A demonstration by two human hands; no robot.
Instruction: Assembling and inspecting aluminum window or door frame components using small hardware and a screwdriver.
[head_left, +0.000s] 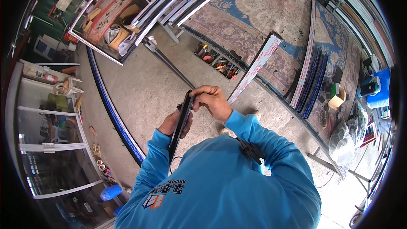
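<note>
My left hand (171,124) is wrapped round a long black metal profile (180,123), which stands tilted in front of my chest. My right hand (212,101) pinches at the profile's upper end, thumb and fingertips pressed together there. Whether a small part sits between those fingertips is hidden. A thin dark double bar (169,64) runs from the upper left down to behind my right fingers. I cannot tell if it touches the profile.
A carpet-covered workbench (220,25) carries several profiles, one white-filmed profile (258,65) jutting over its edge. Beneath stands a tool tray (218,61). A blue-and-white strip (114,118) curves along the floor at left. Glass-fronted panels (51,148) stand further left. Clear plastic bags (349,133) hang at right.
</note>
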